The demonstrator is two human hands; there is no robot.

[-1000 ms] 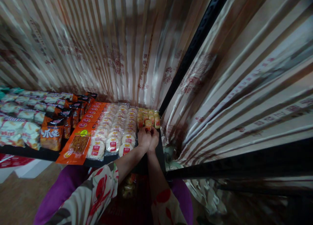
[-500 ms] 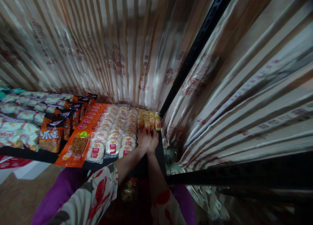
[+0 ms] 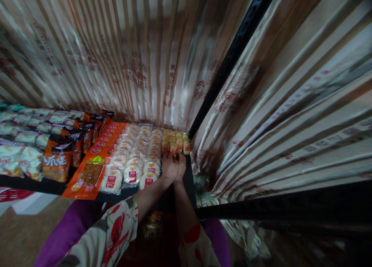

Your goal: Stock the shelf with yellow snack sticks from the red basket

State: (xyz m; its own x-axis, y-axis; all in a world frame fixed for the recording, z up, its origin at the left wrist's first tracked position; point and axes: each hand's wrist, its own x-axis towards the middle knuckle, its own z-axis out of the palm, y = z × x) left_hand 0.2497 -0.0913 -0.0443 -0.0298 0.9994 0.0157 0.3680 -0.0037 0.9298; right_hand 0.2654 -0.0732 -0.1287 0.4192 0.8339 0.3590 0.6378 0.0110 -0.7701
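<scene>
Small yellow snack packets [image 3: 176, 138] stand in short rows at the right end of the dark shelf [image 3: 190, 181]. My left hand [image 3: 169, 167] and my right hand [image 3: 180, 166] are side by side at the front of these rows, wrists close together. The fingers of both are bent and closed around a packet in the front row, though the fingertips are partly hidden. Just left of my left hand lie columns of round white rice crackers [image 3: 133, 170] in clear wrappers.
Orange snack-stick bags [image 3: 90, 174] overlap left of the crackers. Further left are orange-and-black bags [image 3: 57, 162] and white-green bags [image 3: 20, 156]. A black upright post [image 3: 223, 77] rises at the shelf's back right corner. Striped curtains [image 3: 151, 57] hang behind and to the right.
The view has shifted very slightly, so the shelf goods sit a little further left. Both hands stay at the yellow packets with almost no movement.
</scene>
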